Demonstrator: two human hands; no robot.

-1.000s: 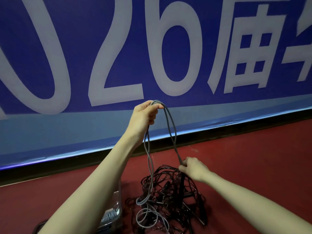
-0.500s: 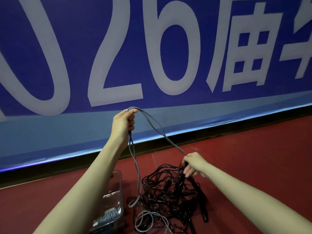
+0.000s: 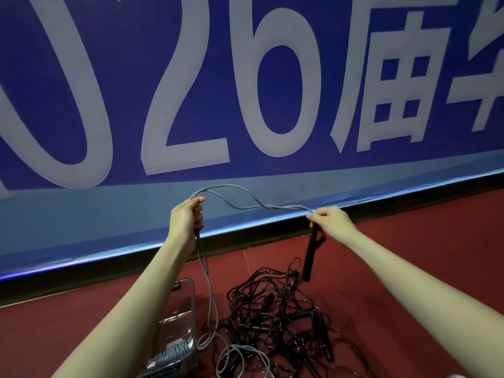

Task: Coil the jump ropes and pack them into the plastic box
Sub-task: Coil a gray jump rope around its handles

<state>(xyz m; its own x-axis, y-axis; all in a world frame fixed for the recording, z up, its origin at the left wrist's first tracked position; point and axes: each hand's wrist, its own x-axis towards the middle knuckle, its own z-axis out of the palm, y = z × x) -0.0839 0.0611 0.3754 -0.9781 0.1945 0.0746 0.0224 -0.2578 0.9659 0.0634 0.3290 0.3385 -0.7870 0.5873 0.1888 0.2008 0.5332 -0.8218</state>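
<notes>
Head view: nearest me, the plastic box [image 3: 188, 317] sits left of the black rope tangle [image 3: 275, 317]. Above that tangle, my left hand [image 3: 186, 221] grips the grey jump rope [image 3: 245, 204], my right hand [image 3: 331, 222] pinches it with a black handle [image 3: 309, 255] dangling. Beyond stands the blue banner [image 3: 122, 77].

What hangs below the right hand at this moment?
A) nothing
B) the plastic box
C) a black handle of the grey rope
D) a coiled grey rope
C: the right hand pinches the grey rope near its end, and a black handle dangles under it, above the black rope tangle on the floor.
</notes>
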